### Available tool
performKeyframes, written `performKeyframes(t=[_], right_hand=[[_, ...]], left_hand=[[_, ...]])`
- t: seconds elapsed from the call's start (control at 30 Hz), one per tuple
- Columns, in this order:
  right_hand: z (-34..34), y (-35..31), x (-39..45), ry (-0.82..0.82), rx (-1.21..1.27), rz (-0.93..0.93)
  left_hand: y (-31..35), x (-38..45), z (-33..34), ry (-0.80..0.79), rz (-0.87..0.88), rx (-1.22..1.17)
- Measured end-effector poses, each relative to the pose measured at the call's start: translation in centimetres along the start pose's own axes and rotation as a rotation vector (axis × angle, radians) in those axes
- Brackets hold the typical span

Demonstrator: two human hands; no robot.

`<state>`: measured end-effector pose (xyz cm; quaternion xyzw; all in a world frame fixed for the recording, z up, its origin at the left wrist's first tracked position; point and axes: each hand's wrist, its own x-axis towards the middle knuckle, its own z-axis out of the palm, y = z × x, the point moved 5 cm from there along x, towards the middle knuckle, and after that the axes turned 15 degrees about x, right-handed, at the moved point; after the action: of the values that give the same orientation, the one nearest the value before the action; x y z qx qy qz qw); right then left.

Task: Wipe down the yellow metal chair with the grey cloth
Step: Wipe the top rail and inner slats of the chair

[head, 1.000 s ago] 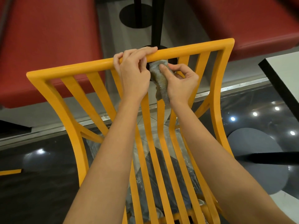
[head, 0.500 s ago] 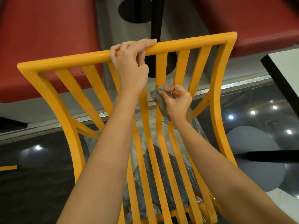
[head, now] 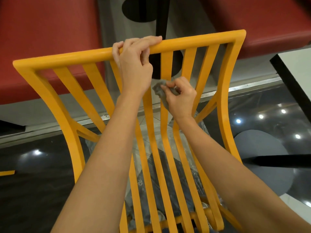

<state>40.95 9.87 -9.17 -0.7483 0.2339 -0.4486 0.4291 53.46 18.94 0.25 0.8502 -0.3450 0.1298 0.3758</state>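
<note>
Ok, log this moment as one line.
left hand: grips top rail of yellow chair | right hand: pinches grey cloth on back slat | wipe: in progress

Even indoor light, ceiling-lamp glare on glossy floor (head: 252, 118), wide-angle bowing

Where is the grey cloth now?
In the head view, the grey cloth is right of centre, pinched by the right hand against a middle slat of the yellow chair.
</note>
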Motion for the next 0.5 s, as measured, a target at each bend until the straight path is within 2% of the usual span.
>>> performKeyframes(t=[0.07, 0.13, 0.2, 0.37, 0.43, 0.5], right_hand=[[0.1, 1.1, -1.1, -0.057, -0.037, 0.048], [-0.4, 3.4, -3.1, -0.141, -0.126, 0.193], [-1.5, 4.5, -3.6, -0.146, -0.179, 0.242], [-1.5, 0.3, 0.5, -0.019, -0.033, 0.0], [-1.0, 0.2, 0.3, -0.044, -0.023, 0.002], [-0.4, 0.9, -0.6, -0.142, -0.063, 0.069]], left_hand=[[0.0, 0.2, -0.2, -0.013, -0.004, -0.004], [0.0, 0.3, -0.4, -0.032, 0.0, -0.006], [0.0, 0.3, -0.4, -0.053, 0.009, -0.003], [-0.1, 0.5, -0.3, -0.041, 0.013, 0.036], [0.0, 0.5, -0.3, -0.035, 0.008, 0.041], [0.2, 0.4, -0.3, -0.048, 0.01, 0.04]])
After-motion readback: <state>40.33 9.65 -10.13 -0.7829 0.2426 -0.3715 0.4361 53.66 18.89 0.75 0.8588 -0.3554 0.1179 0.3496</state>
